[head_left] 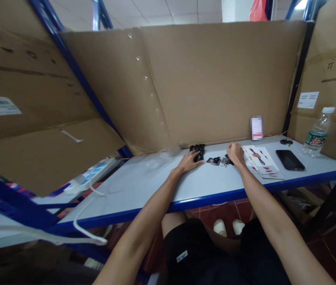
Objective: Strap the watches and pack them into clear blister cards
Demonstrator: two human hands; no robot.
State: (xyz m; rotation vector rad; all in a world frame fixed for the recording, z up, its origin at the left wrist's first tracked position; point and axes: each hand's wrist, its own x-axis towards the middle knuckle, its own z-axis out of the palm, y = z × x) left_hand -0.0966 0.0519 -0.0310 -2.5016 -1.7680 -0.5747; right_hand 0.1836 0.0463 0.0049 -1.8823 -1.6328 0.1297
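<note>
My left hand (189, 161) lies on the table with its fingers stretched forward and the thumb apart, touching a row of black pieces (196, 148) whose kind I cannot make out. My right hand (235, 152) is curled closed beside the booklets; its fingertips are hidden, and so is anything in them. Between the hands lie small dark parts on flat grey pieces (214, 160), along with small light bits (224, 163). Another dark part shows partly at the right hand's left edge.
White printed booklets (261, 160) lie right of my right hand. Farther right are a black phone (290, 160), keys (286, 141) and a water bottle (316, 134). A lit phone (256, 128) leans on the cardboard wall (209, 83). Clear plastic (162, 157) lies left.
</note>
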